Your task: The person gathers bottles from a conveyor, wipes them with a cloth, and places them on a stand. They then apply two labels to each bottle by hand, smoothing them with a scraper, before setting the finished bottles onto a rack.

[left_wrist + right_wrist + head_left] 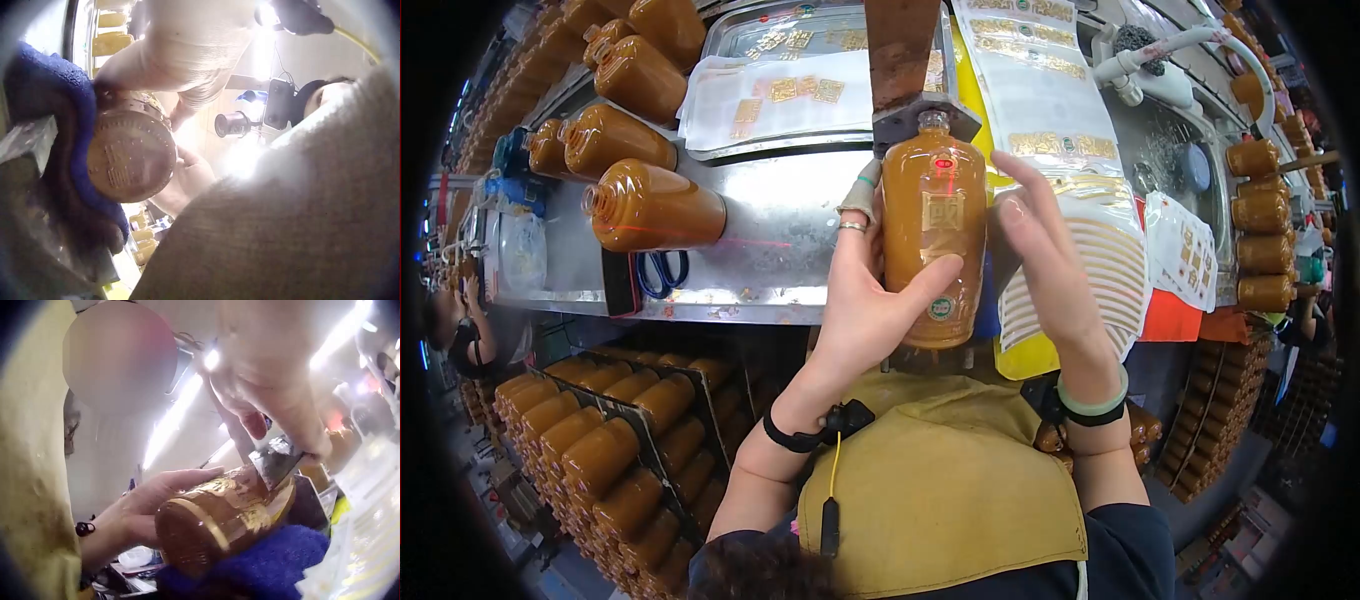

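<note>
An amber-brown glossy bottle [935, 230] lies with its neck against a metal bracket [890, 127] on a wooden post [897, 50]. On its front are a gold square character, a small red emblem and a green round label. My left hand [865, 290] holds the bottle from the left, thumb across its lower front. A cover and a ring are on one finger. To the right of the bottle, my right hand [1045, 250] is raised with fingers extended, holding nothing visible. Blue cloth [275, 559] lies under the bottle, whose round base [132, 156] shows in the left wrist view.
Several brown bottles [658, 205] lie at the left of the metal table [770, 200]. Sheets with gold decals [785, 95] rest on a tray behind. Right are more decal sheets [1040, 90] and a strip-patterned sheet [1090, 260]. Blue-handled scissors [662, 272] lie near the front edge.
</note>
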`<state>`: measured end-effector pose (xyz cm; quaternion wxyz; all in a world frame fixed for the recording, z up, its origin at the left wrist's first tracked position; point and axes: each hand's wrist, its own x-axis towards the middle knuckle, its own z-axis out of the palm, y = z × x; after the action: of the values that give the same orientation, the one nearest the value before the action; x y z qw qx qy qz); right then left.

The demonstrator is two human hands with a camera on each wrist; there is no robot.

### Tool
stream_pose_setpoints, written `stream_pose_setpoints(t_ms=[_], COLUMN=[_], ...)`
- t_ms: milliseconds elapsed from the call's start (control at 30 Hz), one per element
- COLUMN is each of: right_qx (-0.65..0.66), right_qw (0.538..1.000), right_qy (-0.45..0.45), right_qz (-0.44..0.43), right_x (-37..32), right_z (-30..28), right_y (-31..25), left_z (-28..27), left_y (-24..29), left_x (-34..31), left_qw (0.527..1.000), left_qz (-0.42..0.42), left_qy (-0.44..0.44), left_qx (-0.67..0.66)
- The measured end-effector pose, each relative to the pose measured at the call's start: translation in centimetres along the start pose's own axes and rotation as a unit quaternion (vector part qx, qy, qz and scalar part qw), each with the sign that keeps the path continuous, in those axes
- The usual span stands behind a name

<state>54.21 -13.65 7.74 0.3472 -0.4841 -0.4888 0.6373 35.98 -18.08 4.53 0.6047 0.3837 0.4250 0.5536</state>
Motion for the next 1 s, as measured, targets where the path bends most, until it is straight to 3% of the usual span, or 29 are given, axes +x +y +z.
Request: stream_pose_setpoints(t_ms=[100, 200, 333, 400, 467, 533, 600, 700, 867, 933, 1000], right_qx=[-0.094, -0.207, -0.166, -0.295, -0.298, -0.388, -0.387, -0.472, -0.5, -0.45, -0.433], right_qw=[0.986, 0.932, 0.938, 0.889, 0.882, 0.805, 0.796, 0.715, 0.689, 0.711, 0.724], right_qy=[0.05, 0.11, 0.09, 0.078, 0.08, 0.029, 0.019, -0.048, -0.084, -0.154, -0.154], right_qz=[-0.124, -0.275, -0.292, -0.341, -0.355, -0.448, -0.465, -0.514, -0.518, -0.518, -0.514], right_x=[-0.1, 0.9, 1.2, 1.2, 1.5, 1.9, 2.1, 1.3, -1.6, -2.3, -2.1], right_z=[0.0, -0.3, -0.5, -0.7, -0.5, -0.6, -0.6, -0.7, -1.4, -1.4, -0.9], right_y=[-1.4, -2.0, -3.7, -4.5, -4.6, -5.0, -4.0, -3.1, -0.9, -0.8, -1.5], left_z=[0.1, 0.1, 0.3, 0.4, 0.5, 0.5, 0.5, -0.2, -2.0, -1.8, -1.4], left_y=[-0.2, -0.5, -0.3, -0.2, -0.2, -0.3, -0.2, -0.1, 0.1, 0.1, 0.7], left_x=[-0.1, 0.0, -0.2, -0.4, -0.4, -0.4, -0.5, -1.1, -2.1, -2.1, -1.6], left_qw=[1.0, 0.999, 0.999, 0.999, 0.999, 0.999, 0.999, 0.999, 0.997, 0.997, 0.997], left_qz=[0.009, 0.023, 0.005, 0.0, -0.005, 0.008, 0.012, 0.006, 0.025, 0.03, -0.009], left_qy=[0.004, 0.006, 0.011, 0.011, 0.012, 0.014, 0.005, -0.017, -0.072, -0.064, -0.042], left_qx=[0.013, 0.026, 0.031, 0.037, 0.044, 0.04, 0.044, 0.048, -0.025, -0.038, -0.065])
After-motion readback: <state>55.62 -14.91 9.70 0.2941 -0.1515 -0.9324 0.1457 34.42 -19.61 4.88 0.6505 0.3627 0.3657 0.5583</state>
